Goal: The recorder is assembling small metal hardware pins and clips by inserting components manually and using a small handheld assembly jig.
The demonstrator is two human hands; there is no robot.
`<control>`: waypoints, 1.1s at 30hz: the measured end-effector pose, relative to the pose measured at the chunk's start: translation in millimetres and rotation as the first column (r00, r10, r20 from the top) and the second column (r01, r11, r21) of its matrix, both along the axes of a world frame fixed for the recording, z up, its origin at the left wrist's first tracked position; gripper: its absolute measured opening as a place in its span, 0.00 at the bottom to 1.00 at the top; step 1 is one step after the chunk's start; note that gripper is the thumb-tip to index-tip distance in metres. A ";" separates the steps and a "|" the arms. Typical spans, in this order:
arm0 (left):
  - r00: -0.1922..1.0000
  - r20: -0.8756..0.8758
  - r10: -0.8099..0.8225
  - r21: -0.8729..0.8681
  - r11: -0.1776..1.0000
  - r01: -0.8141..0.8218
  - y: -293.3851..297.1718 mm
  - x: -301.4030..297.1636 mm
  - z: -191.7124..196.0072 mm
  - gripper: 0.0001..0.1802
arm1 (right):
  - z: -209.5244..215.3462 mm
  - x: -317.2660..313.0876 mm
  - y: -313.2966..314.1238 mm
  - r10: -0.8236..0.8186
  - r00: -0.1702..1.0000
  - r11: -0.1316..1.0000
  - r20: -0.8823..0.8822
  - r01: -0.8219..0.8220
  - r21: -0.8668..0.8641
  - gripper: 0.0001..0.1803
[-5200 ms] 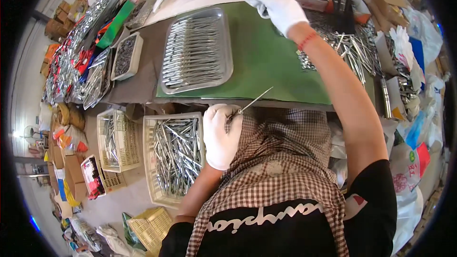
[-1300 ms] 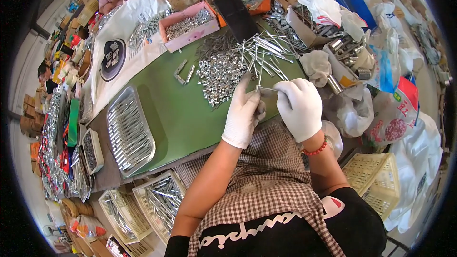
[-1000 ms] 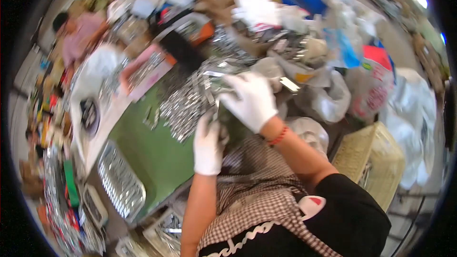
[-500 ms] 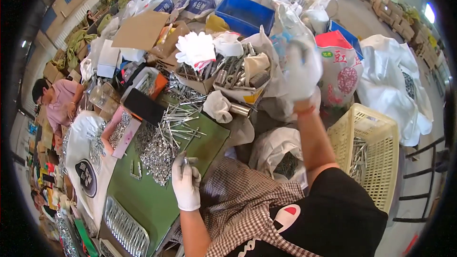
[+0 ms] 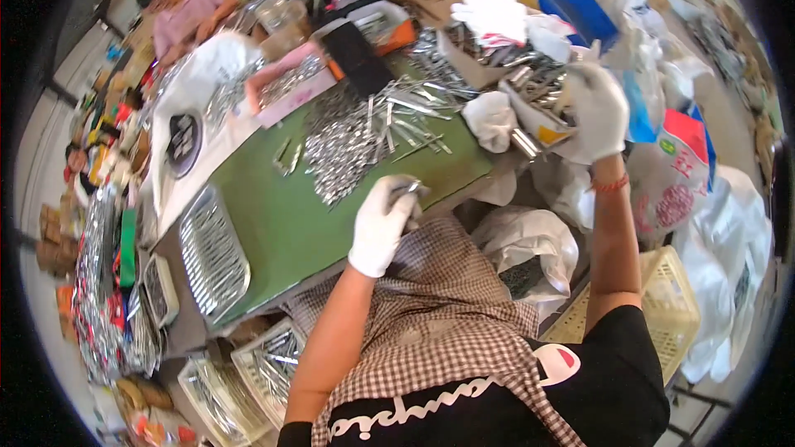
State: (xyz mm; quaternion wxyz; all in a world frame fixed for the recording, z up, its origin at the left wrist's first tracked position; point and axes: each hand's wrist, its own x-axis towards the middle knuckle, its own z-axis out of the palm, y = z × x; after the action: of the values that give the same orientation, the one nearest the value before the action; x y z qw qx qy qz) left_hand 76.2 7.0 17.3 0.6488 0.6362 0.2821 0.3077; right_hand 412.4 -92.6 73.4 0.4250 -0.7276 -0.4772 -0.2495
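Observation:
My left hand (image 5: pixel 379 228), in a white glove, is closed above the front edge of the green work surface (image 5: pixel 277 228). A small shiny metal piece (image 5: pixel 412 188) shows at its fingertips, too small to tell its kind. Just left of it lies a heap of small silver metal parts (image 5: pixel 341 153), with long thin metal pieces (image 5: pixel 406 120) fanned out beyond. Reaching out to the right, my gloved right hand (image 5: pixel 596 112) is beside an open cardboard box of metal tools and sockets (image 5: pixel 534 91). Its fingers are blurred, and whatever they may hold is hidden.
A clear tray of slim metal parts (image 5: pixel 214 252) lies at left. Behind the heap are a dark phone-like slab (image 5: pixel 356 58) and a pink box (image 5: pixel 290 87). White sacks (image 5: pixel 530 248) and a yellow crate (image 5: pixel 671 306) stand right. Another person (image 5: pixel 186 12) sits far left.
The view has swung, so the bench sits further right and more of its left side shows. My right hand has come down toward the tool box. My left hand stays closed by the heap.

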 end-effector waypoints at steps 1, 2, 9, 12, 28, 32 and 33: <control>1.000 0.012 0.027 0.002 1.000 -0.027 -3.6 -2.4 1.4 0.13 | 15.6 -46.8 12.9 0.133 0.978 0.984 0.160 -0.110 -0.143 0.09; 0.998 -0.045 0.046 0.005 0.999 -0.046 -7.9 -4.5 1.5 0.11 | 4.1 -59.8 25.7 0.306 0.935 0.944 0.182 -0.273 -0.185 0.08; 0.911 -0.173 0.375 0.731 0.669 -0.137 -22.4 -58.9 6.3 0.07 | -33.8 -128.7 80.4 0.370 0.900 0.721 0.229 -0.123 -0.682 0.08; 0.796 -0.315 0.517 0.825 0.563 -0.039 -12.1 -91.7 6.0 0.06 | -29.0 -130.8 79.7 0.376 0.878 0.711 0.296 -0.069 -0.700 0.06; 0.772 -0.271 0.574 0.825 0.551 -0.120 -5.9 -108.1 -4.1 0.04 | 3.3 -129.1 76.3 0.433 0.858 0.597 0.275 -0.044 -0.801 0.04; 0.783 -0.272 0.560 0.833 0.544 -0.099 -6.0 -107.9 -8.4 0.03 | 40.7 -159.6 61.1 0.523 0.852 0.634 0.027 -0.368 -0.680 0.02; 0.785 -0.278 0.553 0.827 0.554 -0.097 -6.2 -105.6 -9.4 0.03 | 42.4 -166.5 58.3 0.562 0.827 0.613 -0.025 -0.436 -0.660 0.02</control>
State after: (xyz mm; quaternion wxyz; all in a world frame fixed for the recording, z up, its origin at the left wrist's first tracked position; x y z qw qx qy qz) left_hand -29.4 0.8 7.9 0.1373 0.8415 0.3991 0.3373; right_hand 245.9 -34.3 115.7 0.1574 -0.6382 -0.7535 -0.0091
